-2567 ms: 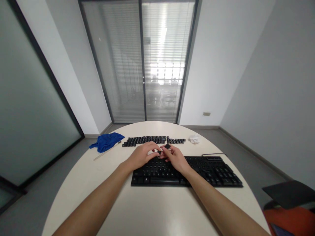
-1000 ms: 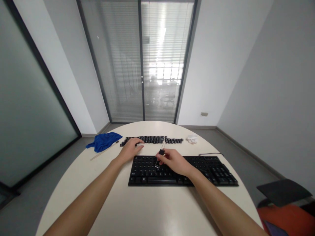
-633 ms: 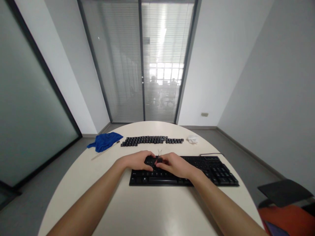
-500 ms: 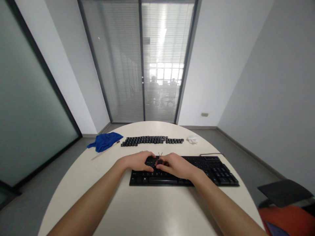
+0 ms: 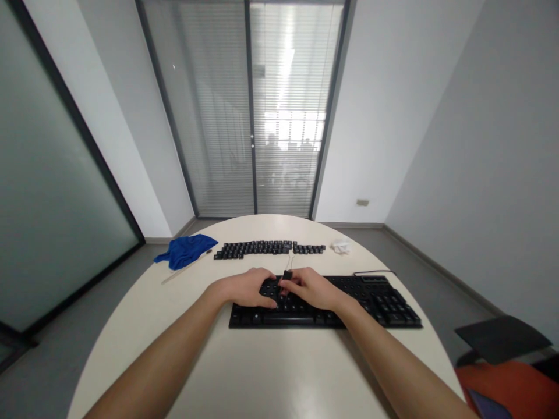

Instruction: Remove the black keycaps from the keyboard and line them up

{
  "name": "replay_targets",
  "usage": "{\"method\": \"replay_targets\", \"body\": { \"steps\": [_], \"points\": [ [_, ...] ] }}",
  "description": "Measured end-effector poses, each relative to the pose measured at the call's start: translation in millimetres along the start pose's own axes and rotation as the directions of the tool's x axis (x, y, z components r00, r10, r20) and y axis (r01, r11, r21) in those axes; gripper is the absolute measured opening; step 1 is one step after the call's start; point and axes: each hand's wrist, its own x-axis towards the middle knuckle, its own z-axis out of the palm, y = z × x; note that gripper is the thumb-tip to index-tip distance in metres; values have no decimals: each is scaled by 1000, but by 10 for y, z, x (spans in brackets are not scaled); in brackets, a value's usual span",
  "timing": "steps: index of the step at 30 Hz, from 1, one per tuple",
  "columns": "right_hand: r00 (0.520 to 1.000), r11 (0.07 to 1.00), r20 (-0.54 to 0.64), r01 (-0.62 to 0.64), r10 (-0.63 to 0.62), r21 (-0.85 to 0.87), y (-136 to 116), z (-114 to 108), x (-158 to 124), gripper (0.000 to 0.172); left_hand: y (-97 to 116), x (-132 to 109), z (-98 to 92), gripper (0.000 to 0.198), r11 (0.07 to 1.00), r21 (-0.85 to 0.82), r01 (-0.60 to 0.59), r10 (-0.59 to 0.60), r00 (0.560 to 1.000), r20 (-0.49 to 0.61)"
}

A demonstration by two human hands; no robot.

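A black keyboard point(image 5: 371, 302) lies across the round white table point(image 5: 262, 372). My left hand point(image 5: 244, 287) rests flat on the keyboard's left part, fingers spread over the keys, holding nothing. My right hand point(image 5: 312, 288) is beside it over the middle keys and pinches a small black keycap puller point(image 5: 287, 274), which stands upright above the keys between the two hands. Its lower end is hidden by my fingers. A row of loose black keycaps point(image 5: 268, 249) lies on the table beyond the keyboard.
A blue cloth point(image 5: 186, 250) and a thin light stick point(image 5: 183, 269) lie at the far left of the table. A crumpled white tissue point(image 5: 341, 247) sits at the far right. The keyboard cable point(image 5: 371, 272) loops behind it. A chair point(image 5: 502, 343) stands at the lower right.
My left hand went out to the keycap row, then came back onto the keyboard. My right hand pressed the puller down among the keys and has now lifted it slightly.
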Motion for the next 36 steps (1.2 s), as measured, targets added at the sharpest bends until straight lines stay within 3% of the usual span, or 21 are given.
{"method": "replay_targets", "body": {
  "steps": [7,16,23,30,36],
  "points": [
    [989,950,-44,-125,143,287,146,8,68,50,-57,75,42,47,995,-83,-56,49,995,-86],
    [960,898,-231,-41,156,439,182,5,122,45,17,191,68,25,983,-123,-134,79,923,-376],
    [963,881,-228,-23,148,473,186,-1,138,43,73,185,62,19,972,-81,-223,175,904,-390],
    [953,853,-239,-37,188,521,255,12,155,43,146,131,38,19,957,136,-257,290,871,-397],
    [959,836,-240,5,152,548,242,30,154,46,144,129,50,17,938,185,-293,344,852,-395]
  ]
}}
